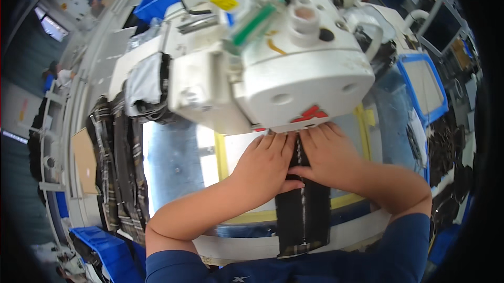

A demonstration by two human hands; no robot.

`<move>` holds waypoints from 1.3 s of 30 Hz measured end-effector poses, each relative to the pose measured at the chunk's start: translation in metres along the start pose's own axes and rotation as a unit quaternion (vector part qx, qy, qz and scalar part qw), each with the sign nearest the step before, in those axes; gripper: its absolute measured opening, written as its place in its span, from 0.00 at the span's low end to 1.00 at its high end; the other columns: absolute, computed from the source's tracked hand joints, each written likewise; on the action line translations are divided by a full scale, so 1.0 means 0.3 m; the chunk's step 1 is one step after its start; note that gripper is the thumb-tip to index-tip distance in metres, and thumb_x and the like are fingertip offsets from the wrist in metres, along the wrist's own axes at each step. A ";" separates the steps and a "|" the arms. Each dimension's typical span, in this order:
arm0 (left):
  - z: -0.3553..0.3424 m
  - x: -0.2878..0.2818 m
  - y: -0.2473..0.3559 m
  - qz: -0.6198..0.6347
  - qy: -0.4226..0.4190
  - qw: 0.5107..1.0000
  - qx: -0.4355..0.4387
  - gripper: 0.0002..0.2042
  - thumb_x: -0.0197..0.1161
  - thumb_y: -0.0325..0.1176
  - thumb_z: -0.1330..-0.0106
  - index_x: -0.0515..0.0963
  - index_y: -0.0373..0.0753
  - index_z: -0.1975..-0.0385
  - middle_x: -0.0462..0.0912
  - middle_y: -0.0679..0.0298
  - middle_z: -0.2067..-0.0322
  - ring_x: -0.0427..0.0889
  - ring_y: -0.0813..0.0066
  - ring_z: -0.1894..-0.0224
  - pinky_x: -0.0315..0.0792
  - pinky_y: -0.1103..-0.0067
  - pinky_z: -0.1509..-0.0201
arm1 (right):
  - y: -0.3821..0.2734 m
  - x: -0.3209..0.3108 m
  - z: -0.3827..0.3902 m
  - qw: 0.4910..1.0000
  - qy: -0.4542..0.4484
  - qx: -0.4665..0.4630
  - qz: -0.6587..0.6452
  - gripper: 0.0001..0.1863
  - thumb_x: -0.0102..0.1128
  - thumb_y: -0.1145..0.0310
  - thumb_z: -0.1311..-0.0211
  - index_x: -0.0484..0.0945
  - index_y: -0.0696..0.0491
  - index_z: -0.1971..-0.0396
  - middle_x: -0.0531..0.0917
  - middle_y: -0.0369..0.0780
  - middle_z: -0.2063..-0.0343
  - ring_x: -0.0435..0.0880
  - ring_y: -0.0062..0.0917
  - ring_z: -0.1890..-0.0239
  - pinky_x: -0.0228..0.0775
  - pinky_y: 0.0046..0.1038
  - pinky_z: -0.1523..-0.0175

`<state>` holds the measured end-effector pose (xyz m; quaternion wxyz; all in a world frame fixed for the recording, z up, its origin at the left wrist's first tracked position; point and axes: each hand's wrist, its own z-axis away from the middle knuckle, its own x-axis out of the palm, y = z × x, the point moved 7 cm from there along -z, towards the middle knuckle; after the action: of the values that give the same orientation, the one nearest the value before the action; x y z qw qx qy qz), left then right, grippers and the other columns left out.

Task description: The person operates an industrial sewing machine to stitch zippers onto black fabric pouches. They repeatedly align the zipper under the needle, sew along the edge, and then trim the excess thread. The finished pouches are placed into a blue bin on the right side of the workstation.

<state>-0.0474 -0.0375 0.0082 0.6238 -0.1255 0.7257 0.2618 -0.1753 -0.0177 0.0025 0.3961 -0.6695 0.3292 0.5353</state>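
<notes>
A black fabric strip with a metal zipper (303, 215) down its middle runs from the front edge of the table to beneath the head of a white sewing machine (310, 86). My left hand (262, 170) lies on the strip's left side, fingers stretched forward and thumb pointing at the zipper teeth. On the other side rests my right hand (332, 159), its fingers flat and pointing under the machine head, its thumb across the strip. The machine hides the needle area and the strip's far end. Some of my fingertips are partly covered by it too.
Yellow tape (252, 217) outlines the work surface around the strip. Dark plaid cloth pieces (121, 162) hang at the left edge. A blue-edged frame (425, 86) stands at right; a blue bin (107, 254) sits low at left. The machine head overhangs my fingers.
</notes>
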 end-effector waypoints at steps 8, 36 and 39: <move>0.215 -0.371 -0.392 -0.134 0.139 0.949 -0.249 0.12 0.72 0.32 0.36 0.86 0.32 0.56 0.87 0.54 0.57 0.85 0.53 0.50 0.77 0.63 0.43 | -0.003 -0.014 0.005 0.995 0.084 -0.027 0.052 0.42 0.66 0.37 0.34 0.82 0.68 0.45 0.84 0.47 0.59 0.83 0.39 0.55 0.73 0.39 0.42; 0.282 -0.397 -0.142 0.509 0.168 0.812 -0.230 0.14 0.57 0.15 0.27 0.86 0.29 0.47 0.85 0.68 0.64 0.83 0.81 0.60 0.76 0.83 0.54 | -0.113 -0.185 0.062 0.876 -0.045 -0.010 -0.480 0.52 0.72 0.40 0.34 0.61 0.59 0.23 0.81 0.58 0.41 0.84 0.51 0.39 0.75 0.45 0.35; 0.240 -0.223 -0.005 0.580 0.106 0.781 -0.206 0.18 0.60 0.16 0.30 0.85 0.30 0.42 0.88 0.65 0.62 0.86 0.77 0.56 0.79 0.80 0.47 | -0.175 -0.265 0.086 0.891 -0.058 -0.033 -0.449 0.52 0.73 0.50 0.33 0.51 0.55 0.20 0.79 0.57 0.36 0.81 0.54 0.36 0.74 0.45 0.33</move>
<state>0.0264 -0.0096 0.0668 0.2319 0.1669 0.6519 0.7024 -0.1584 0.0310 0.0867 0.5903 -0.7262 -0.0479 0.3490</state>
